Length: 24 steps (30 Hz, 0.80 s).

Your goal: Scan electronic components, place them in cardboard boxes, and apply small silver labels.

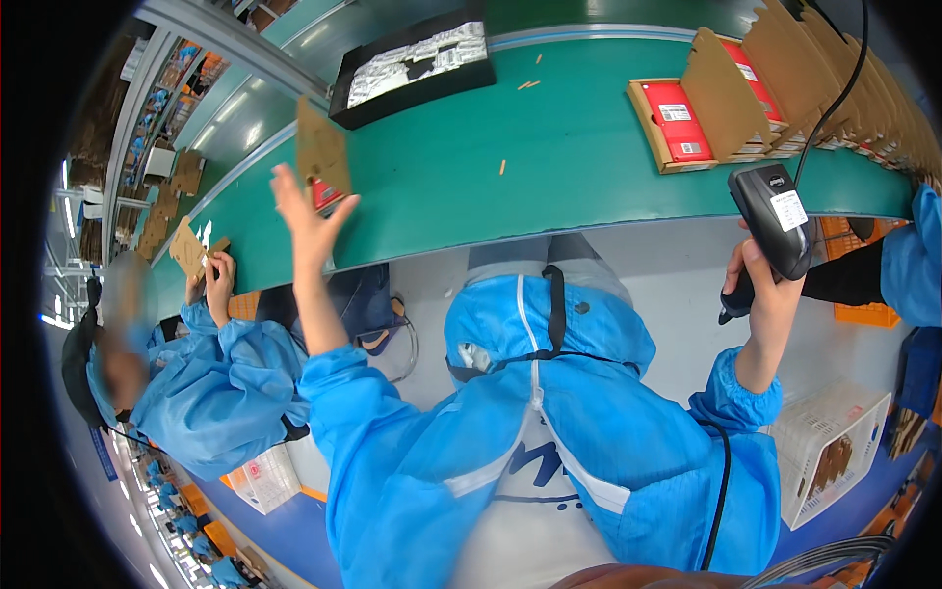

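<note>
My left hand is raised over the near edge of the green work surface, fingers spread, holding nothing. Just beyond it stands an open cardboard box, its lid up and something red inside, partly hidden by the hand. In my right hand is a black barcode scanner with a white label, gripped by its handle in front of the surface's edge. Its cable runs upward. Further back on the right, an open cardboard box holds a red package with white labels.
Several more open boxes line up at the far right. A black tray of silvery-white packets stands at the back. At left, a co-worker's hands hold a cardboard piece. A white crate sits low at right; another person's sleeve shows there.
</note>
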{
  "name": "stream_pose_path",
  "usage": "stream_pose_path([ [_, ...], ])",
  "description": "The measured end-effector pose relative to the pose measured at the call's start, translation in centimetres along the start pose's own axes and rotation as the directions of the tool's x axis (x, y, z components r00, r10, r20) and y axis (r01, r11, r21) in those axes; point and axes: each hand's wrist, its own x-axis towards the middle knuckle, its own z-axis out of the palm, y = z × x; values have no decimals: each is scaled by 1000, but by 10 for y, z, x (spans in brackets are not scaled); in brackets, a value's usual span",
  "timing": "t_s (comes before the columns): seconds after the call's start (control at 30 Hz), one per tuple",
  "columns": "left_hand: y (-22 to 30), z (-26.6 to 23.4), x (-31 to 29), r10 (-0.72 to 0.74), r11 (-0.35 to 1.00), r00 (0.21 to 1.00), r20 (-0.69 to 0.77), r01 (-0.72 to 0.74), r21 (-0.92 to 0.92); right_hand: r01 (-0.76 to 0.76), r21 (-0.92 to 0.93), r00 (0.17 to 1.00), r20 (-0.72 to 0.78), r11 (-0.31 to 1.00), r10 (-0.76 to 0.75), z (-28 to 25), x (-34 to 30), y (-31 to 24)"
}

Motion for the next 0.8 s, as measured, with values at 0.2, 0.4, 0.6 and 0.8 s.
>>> stream_pose_path([
  [0.2,177,16,36,181,843,868,-462,-378,-381,-67,-10,994,-89,998,66,-2,-17,7],
  [0.4,341,131,82,229,925,919,320,-102,-367,-111,-144,989,-112,983,95,9,-39,19],
  [0.6,328,136,117,348,580,535,770,522,-625,-201,-356,964,-239,913,119,20,-32,47],
  [0.8,275,125,125,246,643,573,782,507,-574,-108,-333,992,-97,937,80,48,-18,53],
])
